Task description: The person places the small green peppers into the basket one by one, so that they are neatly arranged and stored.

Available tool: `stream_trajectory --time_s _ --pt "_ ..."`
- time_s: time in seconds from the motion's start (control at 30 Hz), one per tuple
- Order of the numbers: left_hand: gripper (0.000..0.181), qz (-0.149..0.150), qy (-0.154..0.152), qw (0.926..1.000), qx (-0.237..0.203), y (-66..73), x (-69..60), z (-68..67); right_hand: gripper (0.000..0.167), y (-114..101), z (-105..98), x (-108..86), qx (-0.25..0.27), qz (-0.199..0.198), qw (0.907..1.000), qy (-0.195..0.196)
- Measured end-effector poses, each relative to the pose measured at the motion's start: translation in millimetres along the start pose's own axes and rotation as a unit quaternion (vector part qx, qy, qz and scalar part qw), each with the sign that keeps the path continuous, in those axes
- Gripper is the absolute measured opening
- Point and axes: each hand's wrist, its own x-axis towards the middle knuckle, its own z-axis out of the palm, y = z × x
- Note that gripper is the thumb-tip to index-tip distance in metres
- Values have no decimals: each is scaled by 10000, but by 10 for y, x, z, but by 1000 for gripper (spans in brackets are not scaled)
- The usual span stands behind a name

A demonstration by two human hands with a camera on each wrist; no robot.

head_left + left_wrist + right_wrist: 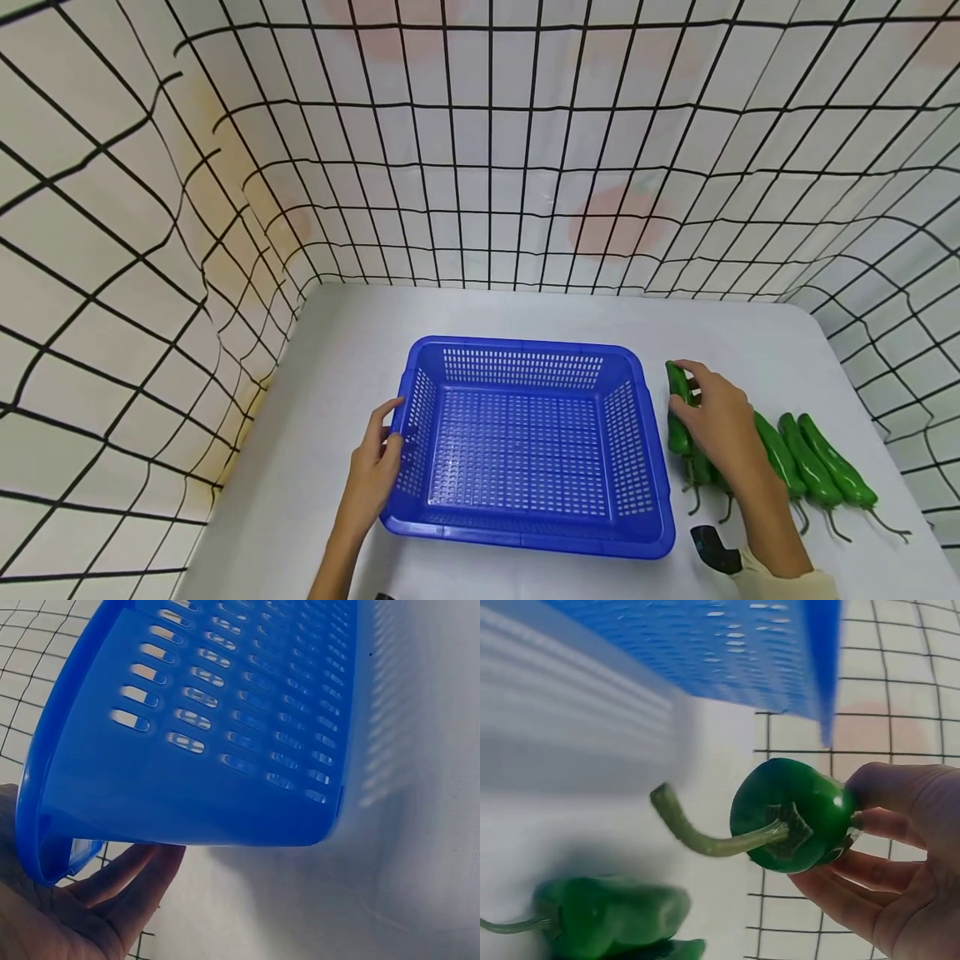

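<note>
Starting at the left, the person's left hand point(372, 467) has hold of the side rim of a blue basket point(525, 540), thumb and fingers closed on the edge. The basket stands upright on the white table point(337, 375), a shallow plastic rectangle with rounded corners, its walls and floor cut through with rows of little slots (they let the white through in neat flecks).

Just beyond its right wall is the green pepper point(678, 435), pinched between the thumb and fingers of the right hand point(716, 421). It's a handsome thing: long and slim, deep green, so glossy that a white glint sits on its shoulder. The stem end faces the person, and from there I see a star-shaped cap and a stem point(727, 846) of paler, duller green, hooked like a cane handle. From the right wrist, a clear gap shows between it and the peppers lying lower.

Further right, past the forearm and its cream cuff point(787, 579), three more peppers point(810, 467) lie slanted side by side, thin stems trailing toward the near edge. Others are partly hidden beneath the hand and arm.
</note>
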Motion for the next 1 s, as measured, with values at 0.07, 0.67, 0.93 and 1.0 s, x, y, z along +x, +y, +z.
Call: stream_trajectory --time_s 0.07,0.67,0.93,1.0 --pt "48 -23 -12 10000 2 4 2 -3 48 -40 -24 3 78 -7 9999 62" --pt "48 -60 -45 9999 -79 8 6 -8 51 -430 -98 66 702 -232 9972 -97" --pt "48 -129 -100 9997 -172 11 7 -18 50 -553 42 131 1142 -352 9914 -532" --pt "48 -144 -116 9996 -190 11 9 -20 50 -577 86 146 1264 -353 9894 -621"
